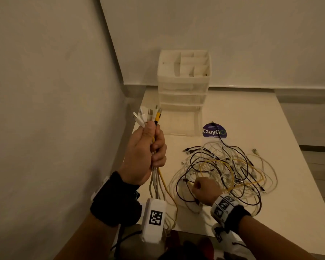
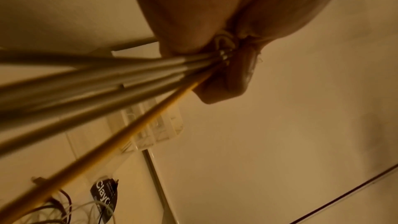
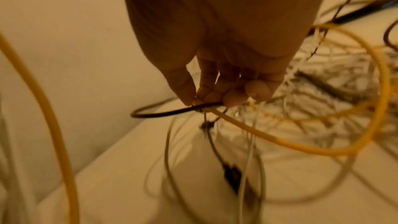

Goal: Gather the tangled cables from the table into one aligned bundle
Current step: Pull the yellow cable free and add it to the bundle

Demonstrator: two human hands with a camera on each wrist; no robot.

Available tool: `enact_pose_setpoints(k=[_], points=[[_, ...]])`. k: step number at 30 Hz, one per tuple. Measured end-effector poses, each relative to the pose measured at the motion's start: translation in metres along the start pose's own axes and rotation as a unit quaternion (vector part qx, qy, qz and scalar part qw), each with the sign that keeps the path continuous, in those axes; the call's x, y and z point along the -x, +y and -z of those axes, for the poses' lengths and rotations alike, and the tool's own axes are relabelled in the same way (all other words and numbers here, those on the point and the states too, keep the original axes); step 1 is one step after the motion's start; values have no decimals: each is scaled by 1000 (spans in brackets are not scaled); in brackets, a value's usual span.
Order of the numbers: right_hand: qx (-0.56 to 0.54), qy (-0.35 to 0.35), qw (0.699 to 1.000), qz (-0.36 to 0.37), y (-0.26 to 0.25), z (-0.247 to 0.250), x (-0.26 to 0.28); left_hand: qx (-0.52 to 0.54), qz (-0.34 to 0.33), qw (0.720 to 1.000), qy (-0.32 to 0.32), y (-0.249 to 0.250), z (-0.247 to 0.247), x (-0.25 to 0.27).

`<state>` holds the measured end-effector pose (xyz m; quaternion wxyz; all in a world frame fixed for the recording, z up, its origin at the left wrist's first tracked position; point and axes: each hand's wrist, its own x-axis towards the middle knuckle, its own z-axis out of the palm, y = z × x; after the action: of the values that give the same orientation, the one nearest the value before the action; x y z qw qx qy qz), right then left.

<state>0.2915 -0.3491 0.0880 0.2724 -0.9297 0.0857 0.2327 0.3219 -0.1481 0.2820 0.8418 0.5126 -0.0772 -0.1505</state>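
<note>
Left hand (image 1: 145, 152) fists a bundle (image 1: 154, 177) of cable ends, plugs up, left of the tangle (image 1: 227, 171). Right hand (image 1: 204, 188) pinches black cable (image 3: 163, 112) at tangle's near edge on bench (image 1: 270, 128).

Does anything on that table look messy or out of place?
Yes: the cables lie in a knotted heap of black, white and yellow loops on the table. A black plug rests on the sticker.

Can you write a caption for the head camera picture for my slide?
Left hand holds a bundle of cable ends upright while right hand pinches a strand in the cable tangle on the table.
</note>
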Motion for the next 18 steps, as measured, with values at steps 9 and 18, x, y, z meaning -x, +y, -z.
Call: enact_pose_setpoints(k=[9,18], points=[[-314,194,927,70,-31,109,31,-48,6,999,7,-16,-32,-22],[-337,356,847,206,-47,157,57,-13,22,1000,-19,-17,-66,-46]])
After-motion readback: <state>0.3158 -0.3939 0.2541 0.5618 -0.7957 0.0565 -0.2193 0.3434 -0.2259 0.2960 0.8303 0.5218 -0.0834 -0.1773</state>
